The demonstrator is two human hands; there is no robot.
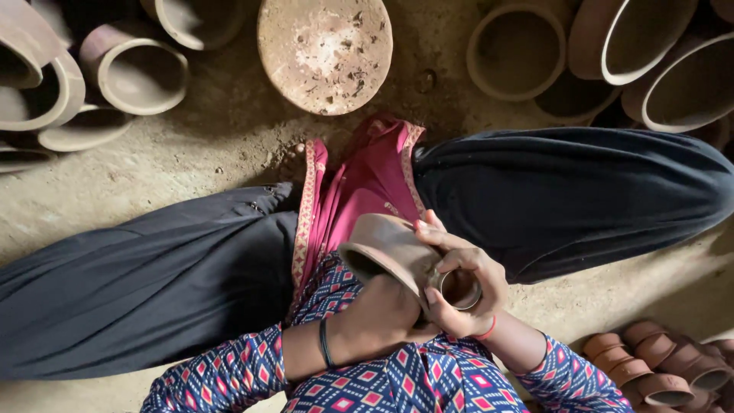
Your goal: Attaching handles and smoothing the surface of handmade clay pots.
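Now both hands clamped: right hand (462, 287) and left hand (386, 317) grip small clay pot (397, 252)

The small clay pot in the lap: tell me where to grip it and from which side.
Grip the small clay pot at its narrow neck, coming from the right, as the right hand does now. It lies tilted, neck toward that hand, and the neck is slim enough to wrap. The left hand steadies the wider body from below.
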